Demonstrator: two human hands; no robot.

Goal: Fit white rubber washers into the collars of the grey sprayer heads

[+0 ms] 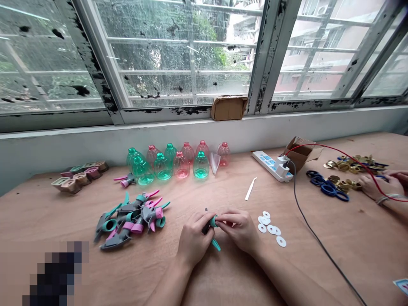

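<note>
My left hand [194,236] and my right hand [239,228] meet at the middle of the wooden table [223,272]. Between them they hold a grey plastic spray trigger head [207,226] with a teal nozzle [213,221] and a teal trigger [216,244]. My fingers hide most of it. Just right of my right hand lie several white plastic washers [270,230]. A heap of grey spray heads with teal and pink parts [130,216] lies to the left of my left hand.
Clear green and pink plastic bottles [168,163] stand by the windowsill. A white power strip [270,165], a black cable and a red wire cross the table. Blue rings and brass parts [342,182] lie right, near a co-worker's hands [381,185].
</note>
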